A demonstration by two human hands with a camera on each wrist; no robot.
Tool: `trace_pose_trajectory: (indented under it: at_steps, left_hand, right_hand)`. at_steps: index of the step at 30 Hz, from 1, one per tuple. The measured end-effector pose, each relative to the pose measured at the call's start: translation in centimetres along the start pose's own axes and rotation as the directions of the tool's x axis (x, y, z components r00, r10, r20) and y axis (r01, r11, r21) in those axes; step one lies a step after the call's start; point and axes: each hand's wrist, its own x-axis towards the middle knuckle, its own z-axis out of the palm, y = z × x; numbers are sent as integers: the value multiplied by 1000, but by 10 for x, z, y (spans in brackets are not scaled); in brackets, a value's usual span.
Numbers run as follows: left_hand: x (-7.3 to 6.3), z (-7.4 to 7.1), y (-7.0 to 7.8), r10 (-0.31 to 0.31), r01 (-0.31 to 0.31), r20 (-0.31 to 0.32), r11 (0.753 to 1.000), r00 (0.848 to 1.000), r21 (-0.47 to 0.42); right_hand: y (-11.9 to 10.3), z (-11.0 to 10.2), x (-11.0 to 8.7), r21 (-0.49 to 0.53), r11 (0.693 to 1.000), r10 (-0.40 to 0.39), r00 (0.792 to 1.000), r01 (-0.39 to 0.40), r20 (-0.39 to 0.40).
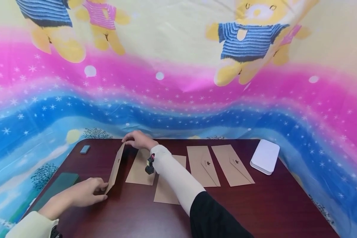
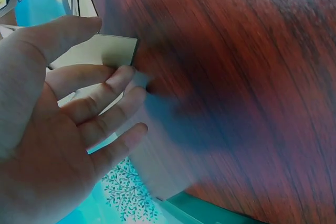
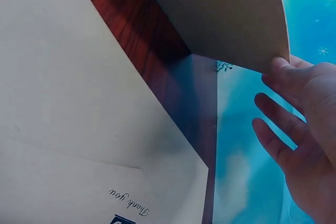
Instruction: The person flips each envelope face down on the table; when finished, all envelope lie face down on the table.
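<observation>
A brown paper envelope (image 1: pixel 116 167) is held tilted up on its long edge at the left of the table. My right hand (image 1: pixel 139 139) pinches its far top corner between thumb and forefinger; in the right wrist view the other fingers of that hand (image 3: pixel 310 108) stay off the paper. At the near end, my left hand (image 1: pixel 87 192) has the corner between thumb and fingers, as the left wrist view of the envelope corner (image 2: pixel 118 50) also shows. Flat to the right lies another envelope (image 3: pixel 89 87), printed "Thank you" with a dark mark.
Further envelopes (image 1: pixel 203 167) lie on the dark red table (image 1: pixel 273 205), one partly under my right forearm. A white box (image 1: pixel 265 156) stands at the right edge. At left are a small blue-grey block (image 1: pixel 84 149) and a dark green flat object (image 1: pixel 58 188). Patterned cloth (image 1: pixel 178 92) hangs behind.
</observation>
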Motion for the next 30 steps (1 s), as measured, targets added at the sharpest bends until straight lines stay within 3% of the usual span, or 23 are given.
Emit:
trace_pose_trajectory:
  at_steps: [7, 16, 21, 24, 26, 30]
  left_hand:
    - [-4, 5, 4, 97, -97, -4, 993, 995, -66]
    - [1, 5, 10, 116, -117, -10, 990, 993, -75]
    - [-1, 6, 13, 61, -62, -35, 998, 998, -32]
    - [-3, 7, 16, -9, 10, -67, 1000, 998, 17]
    - [-4, 5, 18, -65, 69, -96, 997, 993, 45]
    - [-5, -1, 24, -119, 134, -151, 987, 981, 90]
  right_hand:
    - [-1, 0, -1, 64, 998, -1, 999, 3, -38]
    - [1, -4, 1, 101, 994, -32, 995, 42, -92]
    - [-2, -2, 0, 116, 993, -16, 995, 28, -103]
    - [-2, 0, 0, 131, 991, -17, 996, 29, -92]
    - [-2, 1, -1, 148, 989, -9, 995, 23, -95]
    - [-1, 0, -2, 170, 985, 17, 995, 0, -102]
